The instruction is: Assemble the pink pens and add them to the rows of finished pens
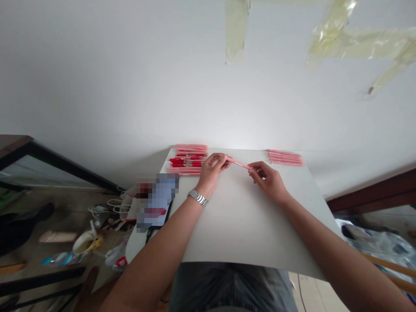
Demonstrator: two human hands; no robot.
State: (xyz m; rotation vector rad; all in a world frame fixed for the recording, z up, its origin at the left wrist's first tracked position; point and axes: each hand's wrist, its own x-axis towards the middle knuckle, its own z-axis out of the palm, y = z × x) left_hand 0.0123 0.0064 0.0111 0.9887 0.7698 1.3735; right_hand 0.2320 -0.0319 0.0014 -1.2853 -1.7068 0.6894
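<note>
One pink pen (239,164) above white table (234,216), long axis running far-left to near-right; left hand (213,167) pinches left end, right hand (268,180) right end. Pink pen row (285,157) far right, nearer right hand.

A white wall (130,86) is crossed at upper right by strips of yellowish tape (237,32). At the left edge of a pale table (234,225), a phone-like device (159,203) is seen with a dark cord (149,235) at its lower end (its screen is masked by coarse blocks). Farther left, white cables (115,206) are tangled near a pale cup (81,246), beside which a clear bottle with a blue cap (61,259) is laid flat. A dark-framed piece of furniture (74,167) is shown behind. At right, crumpled clear plastic (383,247) is heaped near wooden slats (390,266).
</note>
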